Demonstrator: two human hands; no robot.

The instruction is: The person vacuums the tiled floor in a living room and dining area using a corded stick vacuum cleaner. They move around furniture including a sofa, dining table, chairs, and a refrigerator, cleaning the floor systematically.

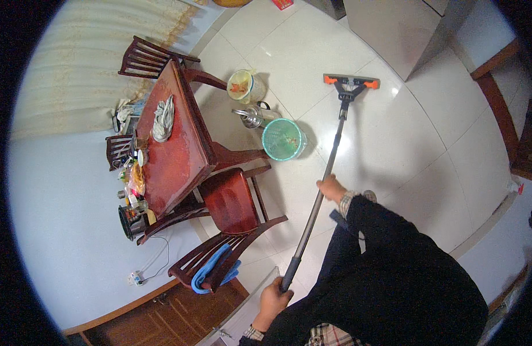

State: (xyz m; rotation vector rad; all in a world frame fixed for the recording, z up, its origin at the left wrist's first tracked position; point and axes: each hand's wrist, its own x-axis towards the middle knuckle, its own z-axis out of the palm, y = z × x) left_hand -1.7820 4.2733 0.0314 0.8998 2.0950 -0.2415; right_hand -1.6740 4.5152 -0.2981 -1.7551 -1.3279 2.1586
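Note:
My left hand (272,302) is closed around the dark grip at the lower end of a sponge mop's metal handle (311,220). Farther up the same handle, my right hand (332,188) holds the pole near its middle. The mop head (351,82), grey with orange clips, rests on the pale tiled floor beyond both hands. Left of the handle stand a green plastic basket (284,139), a metal thermos flask (257,116) and a lined waste bin (246,86) with refuse inside.
A red wooden table (179,142) bears a crumpled cloth (163,119) and clutter. A wooden chair (231,201) with a blue towel (212,268) over its back stands near the handle. A large cabinet (391,34) is at the upper right.

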